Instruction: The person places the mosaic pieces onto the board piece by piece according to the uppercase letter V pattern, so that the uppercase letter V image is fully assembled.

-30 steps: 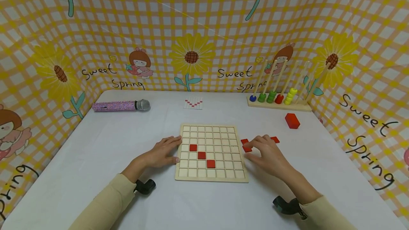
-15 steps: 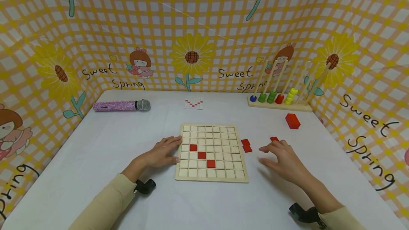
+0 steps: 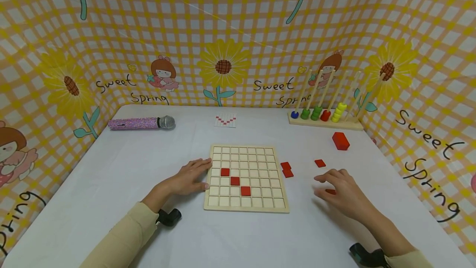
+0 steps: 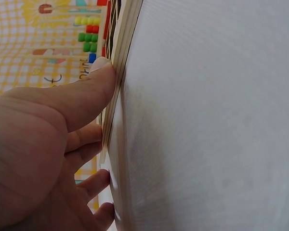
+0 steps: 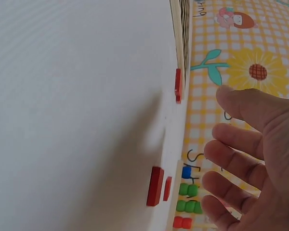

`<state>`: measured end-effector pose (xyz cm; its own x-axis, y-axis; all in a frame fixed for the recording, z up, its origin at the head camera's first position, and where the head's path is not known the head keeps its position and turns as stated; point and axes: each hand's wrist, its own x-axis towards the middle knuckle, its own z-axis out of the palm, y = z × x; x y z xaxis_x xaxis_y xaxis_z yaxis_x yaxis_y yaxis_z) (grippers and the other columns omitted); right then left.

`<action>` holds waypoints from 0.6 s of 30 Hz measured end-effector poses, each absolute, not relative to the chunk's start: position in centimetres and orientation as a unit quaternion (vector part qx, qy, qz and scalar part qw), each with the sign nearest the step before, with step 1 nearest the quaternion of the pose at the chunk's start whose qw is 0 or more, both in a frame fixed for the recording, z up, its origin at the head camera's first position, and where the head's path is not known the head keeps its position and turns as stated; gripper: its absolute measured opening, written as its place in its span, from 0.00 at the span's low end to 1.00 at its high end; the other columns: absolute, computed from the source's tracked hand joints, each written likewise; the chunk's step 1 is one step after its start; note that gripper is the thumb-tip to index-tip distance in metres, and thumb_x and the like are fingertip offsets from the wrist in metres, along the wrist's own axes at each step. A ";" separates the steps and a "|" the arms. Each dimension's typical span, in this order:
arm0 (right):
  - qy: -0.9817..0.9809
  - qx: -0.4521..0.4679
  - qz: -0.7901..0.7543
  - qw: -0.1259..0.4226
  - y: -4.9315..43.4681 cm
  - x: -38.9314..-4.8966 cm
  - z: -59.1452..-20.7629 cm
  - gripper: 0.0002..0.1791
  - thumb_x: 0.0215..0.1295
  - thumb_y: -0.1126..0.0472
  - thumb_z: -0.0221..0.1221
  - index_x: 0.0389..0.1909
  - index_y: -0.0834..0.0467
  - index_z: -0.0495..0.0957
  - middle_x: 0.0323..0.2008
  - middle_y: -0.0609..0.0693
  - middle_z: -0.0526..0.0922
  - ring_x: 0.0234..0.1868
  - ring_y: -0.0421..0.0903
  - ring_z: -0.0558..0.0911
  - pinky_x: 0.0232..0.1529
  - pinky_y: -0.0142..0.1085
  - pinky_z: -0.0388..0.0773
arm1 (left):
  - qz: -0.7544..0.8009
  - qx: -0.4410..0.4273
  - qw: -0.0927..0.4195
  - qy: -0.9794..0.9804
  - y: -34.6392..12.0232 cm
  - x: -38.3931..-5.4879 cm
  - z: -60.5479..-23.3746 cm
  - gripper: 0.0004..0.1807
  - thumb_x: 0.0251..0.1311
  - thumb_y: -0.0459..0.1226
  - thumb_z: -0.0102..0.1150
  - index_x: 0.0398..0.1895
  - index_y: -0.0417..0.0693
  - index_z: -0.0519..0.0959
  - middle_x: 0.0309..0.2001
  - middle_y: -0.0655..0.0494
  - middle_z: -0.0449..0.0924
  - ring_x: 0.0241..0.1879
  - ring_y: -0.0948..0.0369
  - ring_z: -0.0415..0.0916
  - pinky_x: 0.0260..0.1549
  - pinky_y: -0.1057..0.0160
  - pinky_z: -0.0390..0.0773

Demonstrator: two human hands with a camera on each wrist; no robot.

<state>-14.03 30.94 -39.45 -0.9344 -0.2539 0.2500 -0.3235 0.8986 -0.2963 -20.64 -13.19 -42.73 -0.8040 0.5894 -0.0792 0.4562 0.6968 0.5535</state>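
A wooden grid board (image 3: 247,207) lies on the white table, with three red square tiles set in a diagonal, one being the middle tile (image 3: 235,181). My left hand (image 3: 187,178) rests at the board's left edge. In the left wrist view, its thumb (image 4: 89,91) touches the rim. My right hand (image 3: 343,193) hovers right of the board, fingers loosely bent and apart, holding nothing. Beneath it a red tile (image 3: 330,192) is partly hidden. Two red tiles (image 3: 287,173) lie touching beside the board's right edge. Another red tile (image 3: 320,163) lies just beyond the right hand.
Behind the board lies a small pattern card (image 3: 225,120) with red squares. A glittery microphone (image 3: 141,123) is at the back left. An abacus-like bead rack (image 3: 325,123) stands at the back right, with a red hexagonal block (image 3: 340,141) in front of it.
My right hand has moved rightward and nearer, away from the two touching tiles. The single tile farther back is uncovered. My left hand and the board have stayed in place.
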 end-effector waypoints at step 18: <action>-0.976 0.122 0.171 0.053 33.4 -13.5 -39.9 0.20 0.49 0.56 0.70 0.45 0.57 0.82 0.41 0.53 0.80 0.45 0.49 0.68 0.38 0.40 0.68 | 0.258 0.296 0.118 0.912 -13.2 -20.6 -42.8 0.39 0.62 0.45 0.57 0.72 0.41 0.54 0.74 0.46 0.49 0.73 0.41 0.44 0.67 0.36 0.49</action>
